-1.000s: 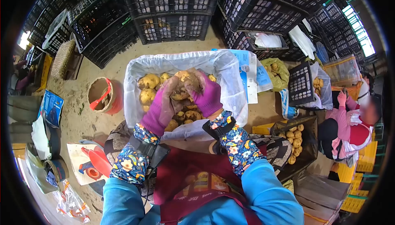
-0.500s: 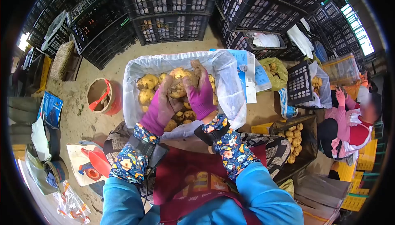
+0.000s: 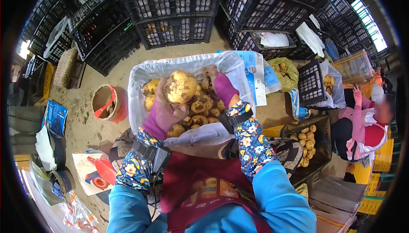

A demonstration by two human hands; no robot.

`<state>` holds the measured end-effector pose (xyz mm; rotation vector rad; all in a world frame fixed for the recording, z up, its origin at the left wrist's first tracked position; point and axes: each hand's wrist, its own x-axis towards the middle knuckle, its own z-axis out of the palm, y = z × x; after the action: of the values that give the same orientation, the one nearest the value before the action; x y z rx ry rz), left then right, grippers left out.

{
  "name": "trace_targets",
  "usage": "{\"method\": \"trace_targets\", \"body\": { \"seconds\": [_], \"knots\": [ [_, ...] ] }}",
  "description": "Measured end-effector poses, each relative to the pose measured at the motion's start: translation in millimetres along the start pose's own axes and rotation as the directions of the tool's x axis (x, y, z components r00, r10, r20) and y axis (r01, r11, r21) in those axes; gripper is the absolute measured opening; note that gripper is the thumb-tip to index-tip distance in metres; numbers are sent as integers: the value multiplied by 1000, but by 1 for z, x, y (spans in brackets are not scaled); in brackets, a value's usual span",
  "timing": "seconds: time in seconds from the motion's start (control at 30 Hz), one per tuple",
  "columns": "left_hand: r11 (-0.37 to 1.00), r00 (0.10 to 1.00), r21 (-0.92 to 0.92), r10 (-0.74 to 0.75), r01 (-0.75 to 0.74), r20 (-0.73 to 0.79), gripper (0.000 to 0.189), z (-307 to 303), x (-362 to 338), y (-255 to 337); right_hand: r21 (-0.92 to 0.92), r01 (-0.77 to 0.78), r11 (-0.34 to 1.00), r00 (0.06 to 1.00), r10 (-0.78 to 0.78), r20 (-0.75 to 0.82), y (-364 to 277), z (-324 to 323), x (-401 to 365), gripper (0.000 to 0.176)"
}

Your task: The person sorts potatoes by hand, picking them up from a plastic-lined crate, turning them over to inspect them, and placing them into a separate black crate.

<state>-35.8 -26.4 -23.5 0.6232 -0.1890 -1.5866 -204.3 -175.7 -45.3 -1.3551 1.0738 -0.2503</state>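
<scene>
Here, dirt-streaked potatoes (image 3: 199,106) lie inside the white-lined tub (image 3: 237,72).

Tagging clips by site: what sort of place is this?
Likely a produce sorting or packing shed: stacked black crates, a plastic-lined bin of dirty potatoes, and a dark box holding more.

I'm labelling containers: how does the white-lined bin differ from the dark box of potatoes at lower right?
The white-lined bin has pale inner walls; the dark box has dark ones. The bin's potatoes look soil-smeared; the box's potatoes look cleaner. Both containers are open-topped and hold potatoes.
</scene>
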Motion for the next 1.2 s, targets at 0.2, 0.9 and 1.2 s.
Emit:
{"method": "trace_targets", "body": {
  "seconds": [0.2, 0.9, 1.2],
  "knots": [
    [960, 924, -100, -221, 263, 312, 64, 12, -4, 11, 341, 562, 754, 768, -628, 123, -8, 29, -28, 72],
    [867, 998, 496, -28, 56, -63, 58, 20, -14, 4, -78, 737, 671, 647, -735, -203, -8, 59, -61, 41],
    [700, 936, 679, 347, -221, -53, 46, -3, 2, -13, -496, 188, 848, 938, -305, -166, 27, 21, -32, 53]
  ]
}}
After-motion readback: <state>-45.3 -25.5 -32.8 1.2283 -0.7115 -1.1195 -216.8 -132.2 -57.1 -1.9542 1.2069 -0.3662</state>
